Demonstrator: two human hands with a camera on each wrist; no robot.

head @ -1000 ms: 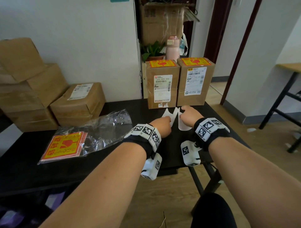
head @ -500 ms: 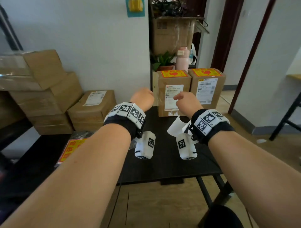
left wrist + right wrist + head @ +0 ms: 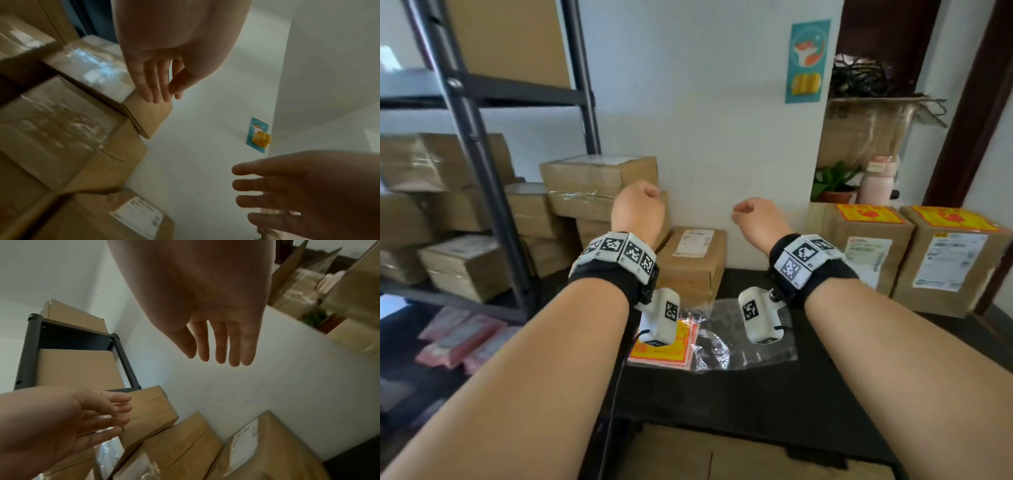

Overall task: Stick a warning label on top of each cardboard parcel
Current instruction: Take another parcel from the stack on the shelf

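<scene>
Both my hands hang in the air above the black table point(image 3: 722, 397) and hold nothing. The left hand point(image 3: 638, 209) is in front of a stack of plain cardboard parcels point(image 3: 599, 181); its straight fingers point(image 3: 158, 84) hover near the top parcel's corner point(image 3: 148, 115). To its right, the right hand point(image 3: 756, 219) has relaxed fingers point(image 3: 218, 344). An unlabelled parcel point(image 3: 695, 260) lies on the table by the wall. Two upright parcels point(image 3: 859, 246) point(image 3: 955, 263) at the right carry yellow-red warning labels on top. A stack of warning labels point(image 3: 664, 347) lies under my left wrist.
A crumpled clear plastic bag point(image 3: 743, 335) lies beside the labels. At the left stands a dark metal rack point(image 3: 482, 171) loaded with boxes, with pink packets point(image 3: 458, 339) below. A potted plant point(image 3: 832, 181) and a pink bottle point(image 3: 876, 181) stand behind the labelled parcels.
Both hands have risen from the table and swung left, away from the two labelled parcels toward the stack by the wall. The white backing paper is out of view.
</scene>
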